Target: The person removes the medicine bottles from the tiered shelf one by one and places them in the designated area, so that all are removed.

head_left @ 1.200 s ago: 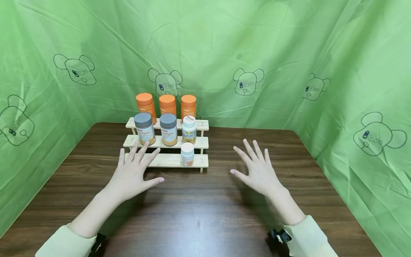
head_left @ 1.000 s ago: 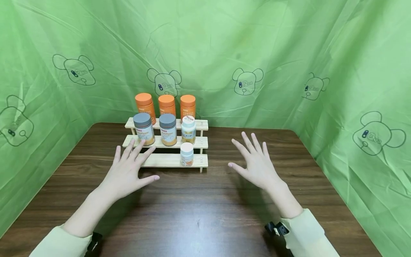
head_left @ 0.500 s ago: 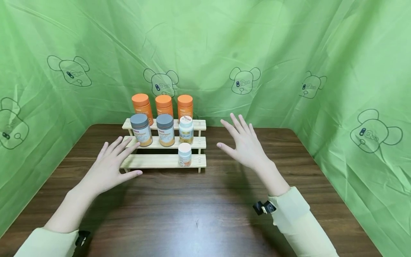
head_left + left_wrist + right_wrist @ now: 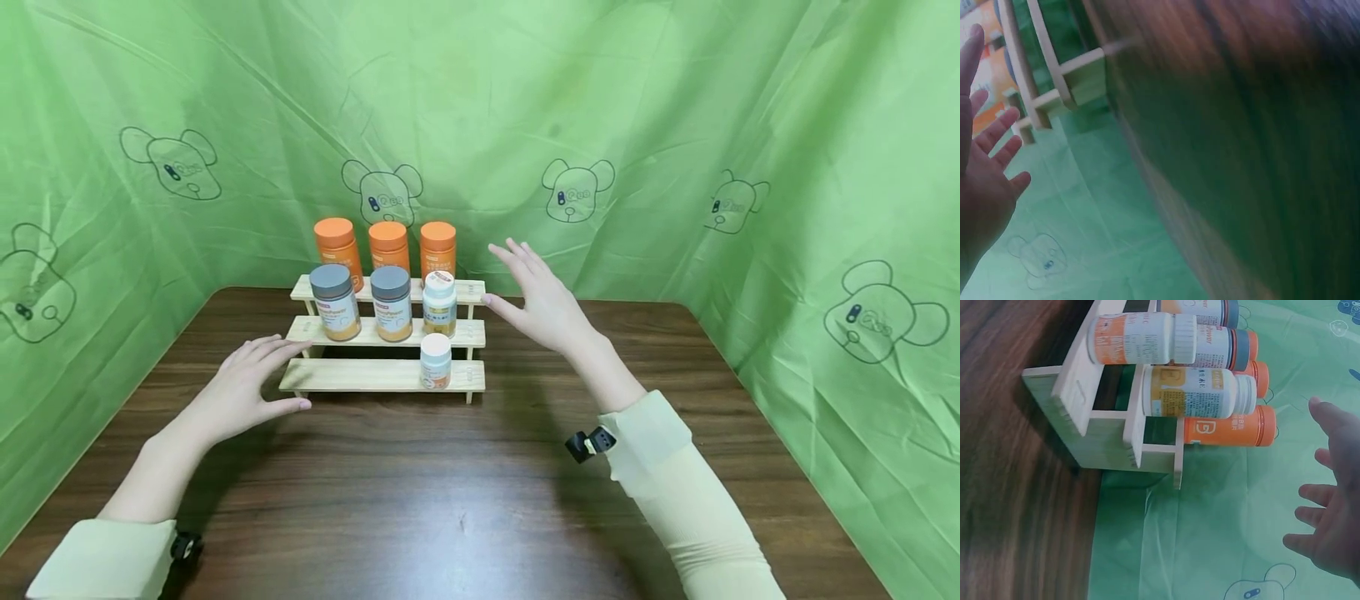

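Note:
A three-tier wooden display rack (image 4: 360, 377) stands at the back left of the table in the head view. On its top tier are three orange bottles (image 4: 438, 243) with orange lids. The middle tier bears two grey-lidded jars (image 4: 392, 310) and a white-capped bottle (image 4: 439, 307) with a gold label. A small white bottle (image 4: 436, 364) sits at the right end of the lowest tier. My left hand (image 4: 238, 387) is held beside the rack's left end, fingers extended, holding nothing. My right hand (image 4: 546, 304) hovers off the rack's right end with straight fingers and holds nothing.
A dark wood-grain table (image 4: 450, 483) carries the rack. Green cloth (image 4: 480, 125) printed with bear faces hangs behind and along both sides. Each wrist wears a black camera strap (image 4: 589, 444).
My right hand has moved forward and left toward the rack's right end. My left hand has shifted left, away from the front of the rack. The bottles stay in place.

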A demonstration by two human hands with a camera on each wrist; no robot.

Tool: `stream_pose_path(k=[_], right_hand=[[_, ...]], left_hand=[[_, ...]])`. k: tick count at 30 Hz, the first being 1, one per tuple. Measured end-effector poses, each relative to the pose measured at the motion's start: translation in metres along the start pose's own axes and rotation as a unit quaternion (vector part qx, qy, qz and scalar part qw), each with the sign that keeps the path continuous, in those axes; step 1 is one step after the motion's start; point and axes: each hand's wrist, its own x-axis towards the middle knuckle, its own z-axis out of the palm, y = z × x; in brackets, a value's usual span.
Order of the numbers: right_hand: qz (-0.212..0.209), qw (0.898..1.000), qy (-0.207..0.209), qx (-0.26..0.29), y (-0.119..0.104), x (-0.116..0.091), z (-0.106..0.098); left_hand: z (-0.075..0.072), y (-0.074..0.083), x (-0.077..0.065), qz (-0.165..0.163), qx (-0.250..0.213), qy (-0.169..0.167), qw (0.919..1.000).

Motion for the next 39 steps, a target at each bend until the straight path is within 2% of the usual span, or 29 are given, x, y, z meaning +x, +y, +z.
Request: stream_pose_path(k=[10,16,21,25,30,35,39], right_hand=[[-0.019,0.998,-0.001,0.054,-0.009,0.03,0.003],[-0.016,0.994,0.012,0.105,-0.013,0.046,0.009],[-0.01,0.991,0.023,0.135,-0.014,0.058,0.018],[0.002,0.989,0.032,0.147,-0.012,0.067,0.026],[0.02,0.983,0.038,0.181,-0.011,0.075,0.036],[0.045,0.976,0.033,0.209,-0.011,0.08,0.045],[0.057,0.972,0.035,0.225,-0.009,0.086,0.053]], left_hand=[[0.01,-0.028,-0.004,-0.014,-0.063,-0.036,0.9973],[0.009,-0.04,-0.003,-0.036,-0.126,-0.085,0.9877],[0.01,-0.046,0.0,-0.032,-0.161,-0.097,0.9816],[0.01,-0.051,0.002,-0.036,-0.176,-0.111,0.9774],[0.008,-0.056,0.004,-0.069,-0.186,-0.13,0.9714],[0.007,-0.061,0.006,-0.092,-0.195,-0.131,0.9676],[0.01,-0.066,0.007,-0.098,-0.195,-0.134,0.9667]])
